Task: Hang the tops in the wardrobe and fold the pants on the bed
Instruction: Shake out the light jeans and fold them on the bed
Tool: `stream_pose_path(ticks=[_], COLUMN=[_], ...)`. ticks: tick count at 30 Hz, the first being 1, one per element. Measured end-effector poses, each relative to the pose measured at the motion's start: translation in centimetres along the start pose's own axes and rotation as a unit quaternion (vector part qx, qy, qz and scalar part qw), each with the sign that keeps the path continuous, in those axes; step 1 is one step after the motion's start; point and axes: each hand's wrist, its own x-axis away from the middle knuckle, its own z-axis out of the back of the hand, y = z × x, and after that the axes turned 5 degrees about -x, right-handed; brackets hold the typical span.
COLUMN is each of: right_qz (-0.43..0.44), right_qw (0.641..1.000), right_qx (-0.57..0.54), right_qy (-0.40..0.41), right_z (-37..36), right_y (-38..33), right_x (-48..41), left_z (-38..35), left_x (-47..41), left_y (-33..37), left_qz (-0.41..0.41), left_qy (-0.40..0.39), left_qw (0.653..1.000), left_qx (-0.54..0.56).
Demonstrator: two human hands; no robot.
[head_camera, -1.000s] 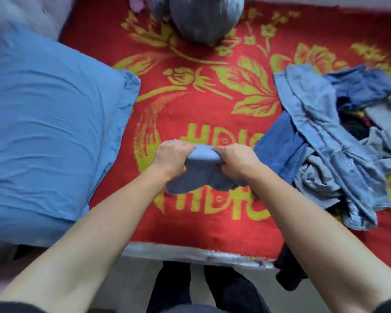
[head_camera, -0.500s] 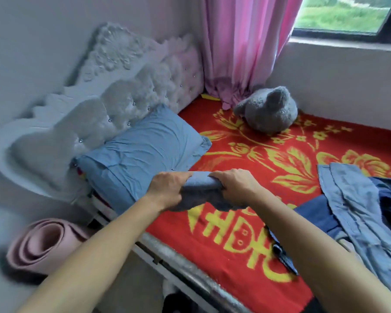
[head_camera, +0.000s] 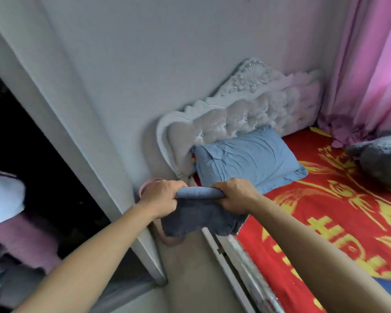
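Pants (head_camera: 201, 213), folded into a small blue bundle, were held in the air over the strip of floor (head_camera: 190, 279) between the bed and the wardrobe, with their right corner above the bed's metal rail. The bed (head_camera: 336, 222) filled the right side under a red cover with yellow patterns. The wardrobe (head_camera: 43, 154) stood at the left, its inside dark behind a pale frame, with something white (head_camera: 2, 197) and a pink cloth (head_camera: 25, 240) showing within, both blurred. A pink curtain (head_camera: 366, 64) hung at the far right and reached the bed. A white tufted headboard (head_camera: 246, 116) leaned against the far wall, and a blue pillow (head_camera: 248, 159) lay against it. A grey plush toy (head_camera: 384, 159) sat at the right edge on the cover. A pink rolled mat (head_camera: 172, 241) lay on the floor, mostly hidden behind the bundle. The left hand (head_camera: 161, 201) gripped the bundle's left end with curled fingers, and the right hand (head_camera: 237, 196) gripped its right end the same way, knuckles up, the fold stretched between them.
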Motion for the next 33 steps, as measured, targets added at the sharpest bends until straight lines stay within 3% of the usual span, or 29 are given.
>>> stream_pose_path(ticks=[6, 13, 20, 27, 33], right_qz=[0.121, 0.227, 0.305, 0.338, 0.358], right_qw=[0.990, 0.968, 0.932, 0.880, 0.802], right_qx=[0.045, 0.079, 0.115, 0.152, 0.151], right_qy=[0.053, 0.077, 0.155, 0.296, 0.454], right_z=[0.4, 2.2, 8.1, 21.5, 33.5], right_y=[-15.5, -38.3, -54.7, -63.4, -67.9], right_x=[-4.6, -10.4, -16.7, -25.3, -34.6], left_z=[4.2, 13.5, 23.5, 39.2, 52.8], left_x=[11.9, 27.5, 35.6, 33.8, 28.1], left_y=[-11.1, -26.5, -37.9, -45.7, -50.7], left_qz=[0.058, 0.127, 0.163, 0.151, 0.166], left_qy=[0.105, 0.156, 0.250, 0.401, 0.505], left_qw=[0.992, 0.975, 0.938, 0.861, 0.772], left_qx=[-0.024, -0.097, -0.174, -0.274, -0.348])
